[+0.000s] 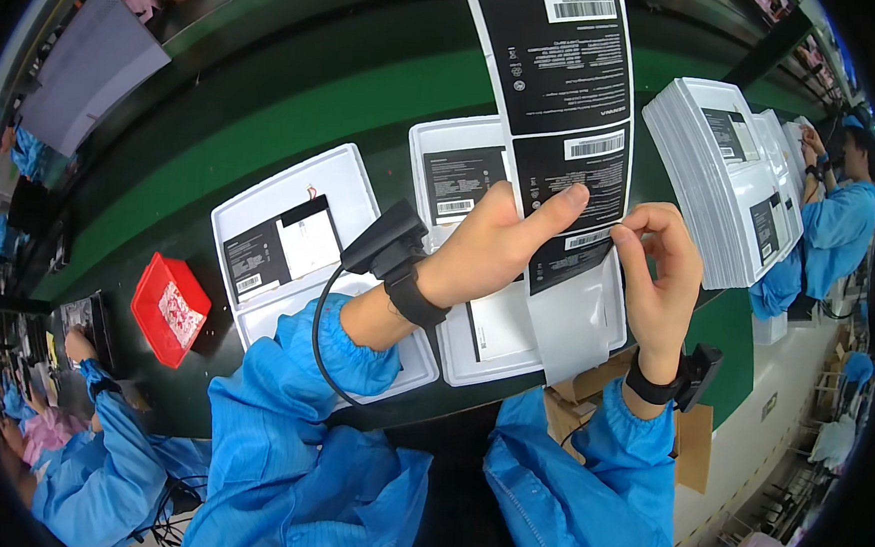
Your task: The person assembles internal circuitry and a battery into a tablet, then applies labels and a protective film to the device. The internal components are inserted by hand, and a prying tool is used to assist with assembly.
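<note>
A long strip of black labels with white barcode patches runs from the top of the view down between my hands. My left hand grips the strip, its thumb pressed on the front and its other fingers hidden behind. My right hand pinches the right edge of the lowest label between thumb and forefinger. Below that label hangs whitish backing paper. Under my hands lies a white tray, partly hidden, with a black-and-white card or box in its upper compartment.
Another white tray at the left holds a black-and-white piece. Beyond it sits a red bin with scraps. Stacked white trays stand at the right of the dark green bench. Co-workers in blue sleeves work on both sides.
</note>
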The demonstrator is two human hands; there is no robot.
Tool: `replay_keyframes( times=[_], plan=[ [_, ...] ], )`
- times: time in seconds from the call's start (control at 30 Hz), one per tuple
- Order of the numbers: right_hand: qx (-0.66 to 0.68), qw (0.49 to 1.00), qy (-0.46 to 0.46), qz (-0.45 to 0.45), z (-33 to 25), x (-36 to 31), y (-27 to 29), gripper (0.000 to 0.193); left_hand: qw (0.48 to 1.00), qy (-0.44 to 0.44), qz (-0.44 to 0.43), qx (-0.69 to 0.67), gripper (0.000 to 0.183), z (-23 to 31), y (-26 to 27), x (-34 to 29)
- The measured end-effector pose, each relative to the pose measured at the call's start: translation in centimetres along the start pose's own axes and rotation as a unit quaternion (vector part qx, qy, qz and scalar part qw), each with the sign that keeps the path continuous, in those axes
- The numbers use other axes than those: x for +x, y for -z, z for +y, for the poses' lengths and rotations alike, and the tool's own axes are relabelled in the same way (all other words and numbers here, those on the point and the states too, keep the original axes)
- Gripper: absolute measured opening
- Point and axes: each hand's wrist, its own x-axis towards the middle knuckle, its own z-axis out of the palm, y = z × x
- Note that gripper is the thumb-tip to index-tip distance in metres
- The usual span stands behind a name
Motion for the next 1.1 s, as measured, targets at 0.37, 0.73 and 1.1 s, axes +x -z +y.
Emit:
replay_keyframes(
  times=[0.37,0.73,1.1],
  plan=[
    [0.134,0.952,0.161,0.221,-2.0,-4.8,1.1,0.014,0.965,0.081,0.097,0.231,0.053,-1.6,2.5,2.3],
    [0.223,0.969,-0.071,-0.077,-2.5,-10.1,-3.5,0.04,0.961,0.251,0.076,0.083,0.023,2.2,2.5,-11.9],
    [-0.055,0.943,-0.035,-0.325,-2.9,-7.4,-2.9,0.01,0.873,0.359,-0.162,0.286,0.021,3.8,3.9,-11.8]
  ],
)
